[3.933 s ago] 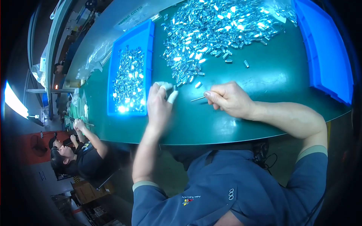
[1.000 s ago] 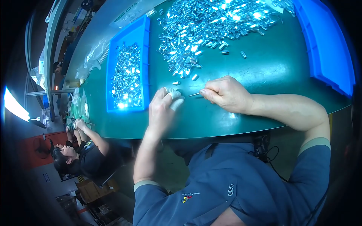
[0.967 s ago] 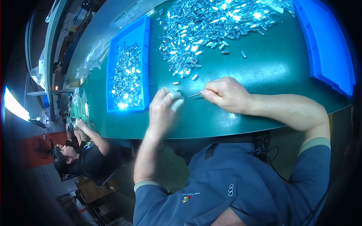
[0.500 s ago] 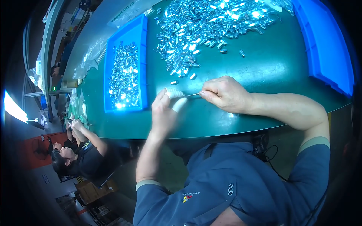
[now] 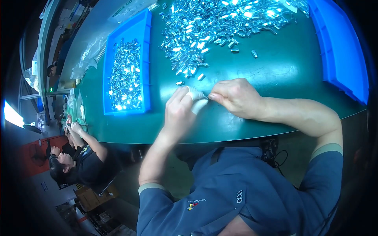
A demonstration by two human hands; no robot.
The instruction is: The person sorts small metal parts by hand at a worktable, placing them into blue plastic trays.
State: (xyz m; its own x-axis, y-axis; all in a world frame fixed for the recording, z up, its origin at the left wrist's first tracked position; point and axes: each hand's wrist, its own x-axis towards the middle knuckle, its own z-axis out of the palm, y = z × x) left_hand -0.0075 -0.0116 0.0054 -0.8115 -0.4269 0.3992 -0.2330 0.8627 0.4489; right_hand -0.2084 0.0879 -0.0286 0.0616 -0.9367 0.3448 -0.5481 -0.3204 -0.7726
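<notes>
My right hand (image 5: 240,98) is closed in a pinch on a thin metal rod (image 5: 207,97), of which only a short bit shows between my hands. Facing it, my left hand (image 5: 179,112) wears white finger covers (image 5: 194,94) on its thumb and forefinger. Those two covered fingers are closed around the rod's other end, and whatever small piece they hold is hidden. Beyond my hands, a big heap of small shiny metal pieces (image 5: 189,47) is spread over the green table (image 5: 275,78). One loose metal piece (image 5: 180,83) lies just past my left fingers.
To the left stands a blue tray (image 5: 146,74) holding many metal pieces. Another blue tray (image 5: 338,51) is at the far right. Clear plastic bags (image 5: 88,59) lie beyond the left tray. A co-worker (image 5: 84,157) sits at the table's left end.
My left hand has moved right, up to my right fingertips, so much less of the rod shows between them. My right hand has barely moved. The view has shifted slightly.
</notes>
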